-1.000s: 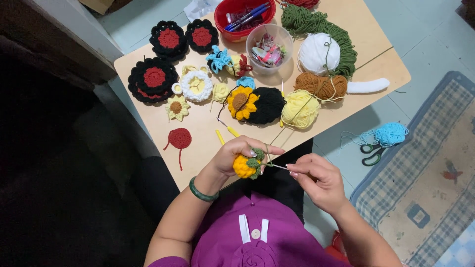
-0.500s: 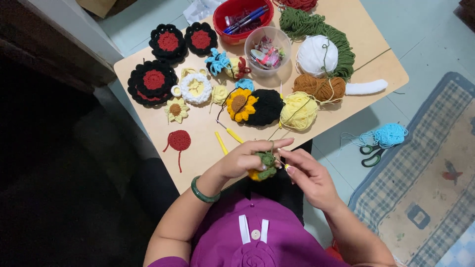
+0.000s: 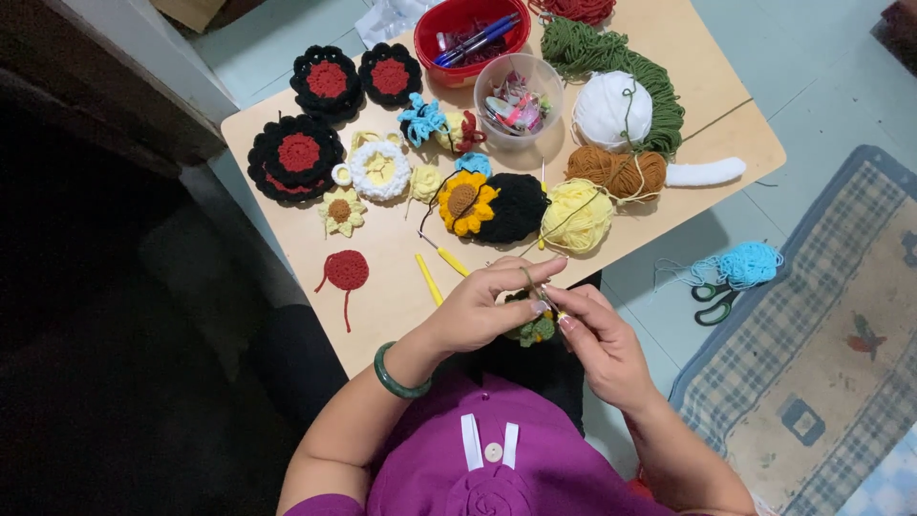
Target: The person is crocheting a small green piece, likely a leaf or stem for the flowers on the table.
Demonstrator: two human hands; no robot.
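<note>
My left hand (image 3: 482, 306) pinches a small green and yellow crochet piece (image 3: 535, 330) just below the table's front edge. My right hand (image 3: 597, 339) is closed against it from the right, holding a thin crochet hook (image 3: 546, 298) whose tip sits between the fingers. A yellow strand runs from the piece up to the pale yellow yarn ball (image 3: 576, 216) on the wooden table (image 3: 392, 287). The piece is mostly hidden by both hands.
On the table lie black and red crochet flowers (image 3: 298, 158), a sunflower piece (image 3: 465, 203), a red disc (image 3: 346, 270), yellow hooks (image 3: 429, 278), brown, white and green yarn (image 3: 616, 110), a clear cup (image 3: 518, 97) and a red bowl (image 3: 468, 24). Scissors (image 3: 712, 301) and blue yarn lie on the floor.
My right hand has moved left and closed in on the crochet piece; both hands now meet over it, and the piece is more hidden than before.
</note>
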